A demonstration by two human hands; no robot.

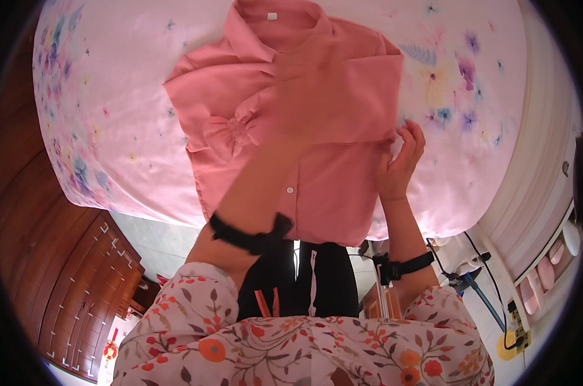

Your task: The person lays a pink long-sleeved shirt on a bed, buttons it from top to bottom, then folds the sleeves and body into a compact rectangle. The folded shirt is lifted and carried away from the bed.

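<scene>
A coral-pink button-up shirt (340, 193) lies on a floral bed sheet (127, 120), its collar at the far end and a white button (290, 190) low on the front. One gathered, ruffled sleeve cuff (238, 131) rests on the left part of the front. Fabric folded across the right side forms a horizontal edge. My left hand (315, 91) is over the upper middle of the shirt, too blurred to make out its fingers. At the shirt's right edge, my right hand (401, 161) has its fingers apart and bent, beside the folded fabric's end.
Brown wooden cabinetry (79, 289) stands at the left. On the right are a pale striped surface (528, 144), a power strip (518, 321) and black cables (489, 275). Black straps circle both my forearms, the left one (238, 236) hanging over the shirt's near part.
</scene>
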